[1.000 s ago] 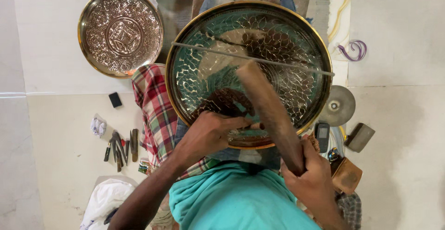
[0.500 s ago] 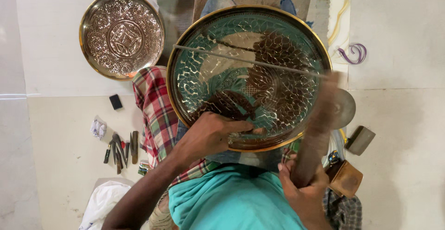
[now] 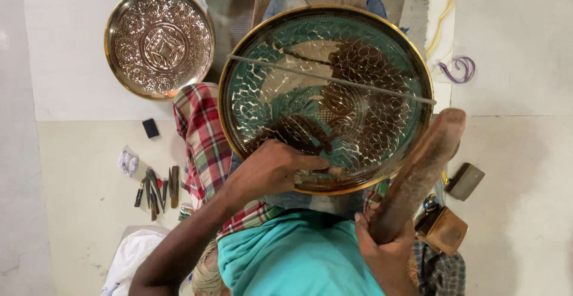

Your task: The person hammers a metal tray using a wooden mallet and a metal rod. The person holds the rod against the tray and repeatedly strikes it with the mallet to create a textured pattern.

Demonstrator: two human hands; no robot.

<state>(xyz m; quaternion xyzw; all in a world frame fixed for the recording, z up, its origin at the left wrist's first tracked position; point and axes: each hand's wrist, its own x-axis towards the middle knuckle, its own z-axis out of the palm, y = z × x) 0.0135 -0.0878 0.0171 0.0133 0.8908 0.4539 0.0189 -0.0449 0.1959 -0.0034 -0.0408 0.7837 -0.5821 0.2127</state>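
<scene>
A large round brass tray with a raised gold rim and finely embossed leaf-like pattern lies flat, its near edge under the left hand. A thick brown wooden mallet slants upward from the right hand, just beside the tray's right rim.

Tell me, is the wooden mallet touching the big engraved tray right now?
Apart. In the head view, the wooden mallet, held in the right hand, is raised beside the big engraved tray's rim.
</scene>
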